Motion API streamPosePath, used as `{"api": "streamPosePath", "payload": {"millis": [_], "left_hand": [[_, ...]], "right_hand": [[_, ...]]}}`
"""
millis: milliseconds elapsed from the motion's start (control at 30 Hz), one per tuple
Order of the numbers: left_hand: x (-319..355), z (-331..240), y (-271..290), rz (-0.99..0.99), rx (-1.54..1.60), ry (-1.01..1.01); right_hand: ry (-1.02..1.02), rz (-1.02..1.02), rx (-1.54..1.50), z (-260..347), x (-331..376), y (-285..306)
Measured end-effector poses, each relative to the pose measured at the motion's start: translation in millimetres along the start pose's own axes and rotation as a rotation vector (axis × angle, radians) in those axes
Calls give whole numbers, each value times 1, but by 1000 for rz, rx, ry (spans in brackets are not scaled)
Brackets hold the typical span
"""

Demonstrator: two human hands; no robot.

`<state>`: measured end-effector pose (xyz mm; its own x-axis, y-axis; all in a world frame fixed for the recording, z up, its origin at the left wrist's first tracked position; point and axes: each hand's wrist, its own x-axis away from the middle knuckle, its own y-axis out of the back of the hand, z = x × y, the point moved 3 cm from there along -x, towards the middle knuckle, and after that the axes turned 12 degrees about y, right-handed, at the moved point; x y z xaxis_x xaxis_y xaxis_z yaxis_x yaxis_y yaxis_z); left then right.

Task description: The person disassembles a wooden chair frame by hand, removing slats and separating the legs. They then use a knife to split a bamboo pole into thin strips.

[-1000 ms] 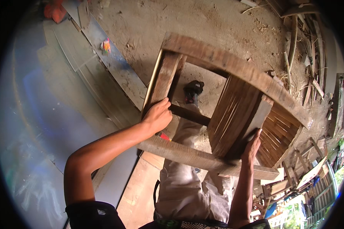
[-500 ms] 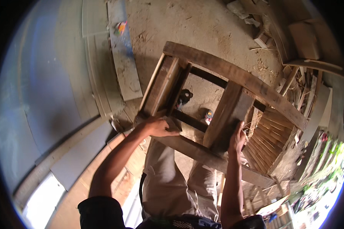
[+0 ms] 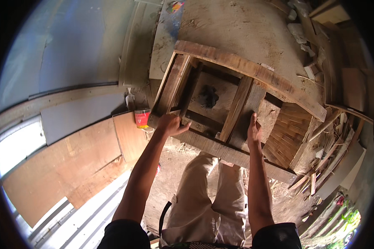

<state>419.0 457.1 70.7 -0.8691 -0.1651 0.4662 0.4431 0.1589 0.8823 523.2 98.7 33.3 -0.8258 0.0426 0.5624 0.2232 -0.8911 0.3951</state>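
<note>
A heavy frame of dark, weathered wood (image 3: 245,66) is held in front of my legs, tilted, with its right end lower. Two long rails are joined by cross boards, leaving openings between them. My left hand (image 3: 173,125) grips the near rail close to its left end, thumb lying along the wood. Farther right, my right hand (image 3: 254,129) holds the edge of a wide cross board (image 3: 248,103), its thumb up and its other fingers partly hidden. Slatted, woven-looking strips (image 3: 287,135) show in the right-hand opening. A dark object (image 3: 208,96) appears through the middle opening.
A red and yellow container (image 3: 142,118) stands left of the frame, beside leaning plywood sheets (image 3: 66,176). Large grey-blue panels (image 3: 75,50) line the left. Scrap wood strips (image 3: 334,145) are piled at the right. Rubble (image 3: 300,35) lies on the dirt floor at far right.
The view has turned, bringing the red and yellow container into sight. My arms reach farther forward, and the frame sits farther from my legs. Both hands keep their hold.
</note>
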Motion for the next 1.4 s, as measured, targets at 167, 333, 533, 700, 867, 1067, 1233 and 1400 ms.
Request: {"api": "streamPosePath", "payload": {"millis": [167, 333, 533, 700, 867, 1067, 1233, 1400], "left_hand": [[-6, -10, -25, 99, 59, 89], [11, -24, -70, 88, 13, 93], [10, -16, -103, 70, -5, 122], [9, -13, -95, -27, 151, 99], [14, -14, -91, -153, 284, 26], [17, -11, -97, -210, 391, 18], [19, -11, -100, -285, 374, 61], [18, -11, -100, -167, 411, 132]], "right_hand": [[267, 9, -111, -30, -22, -7], [176, 22, -72, -90, -30, -27], [80, -51, -55, -109, -26, -32], [780, -405, 145, -5, 7, -41], [499, 279, -163, 13, -4, -127], [680, -70, 597, -95, -121, -246], [532, 306, 762, -149, -170, -281], [441, 279, 151, -67, -70, -221]]}}
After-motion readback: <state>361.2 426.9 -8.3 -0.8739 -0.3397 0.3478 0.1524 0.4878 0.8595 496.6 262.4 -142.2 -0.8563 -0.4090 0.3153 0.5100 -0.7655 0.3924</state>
